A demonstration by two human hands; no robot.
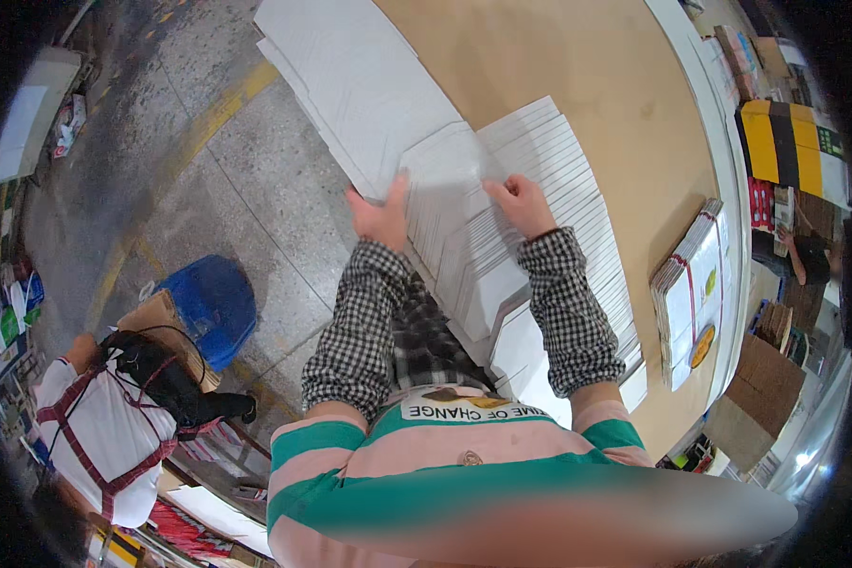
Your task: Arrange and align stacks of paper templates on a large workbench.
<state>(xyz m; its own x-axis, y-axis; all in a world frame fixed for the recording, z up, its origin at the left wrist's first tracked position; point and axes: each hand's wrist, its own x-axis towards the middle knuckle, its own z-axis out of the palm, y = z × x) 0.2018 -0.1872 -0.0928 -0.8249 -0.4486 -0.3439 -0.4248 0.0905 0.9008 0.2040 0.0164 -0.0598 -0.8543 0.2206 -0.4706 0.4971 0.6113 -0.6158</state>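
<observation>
My left hand [381, 220] is at the left edge of the white flat cardboard sheets [442, 166], its thumb on top and its other fingers partly hidden at the edge. The fingers of my right hand [523, 205] are curled in toward the thumb, just above a fanned row of white sheets [554, 156]; whether they pinch a sheet is hidden. Beyond my left hand a longer white stack [369, 71] runs to the far edge of the table. More overlapping sheets spread toward me beneath my forearms.
The tan table [625, 90] carries a strapped bundle of printed cardboard [688, 293] at the right. On the left floor, a blue plastic bin [211, 308] stands beside a person in a white shirt [123, 417]. A brown carton [755, 402] is beyond the table's right edge.
</observation>
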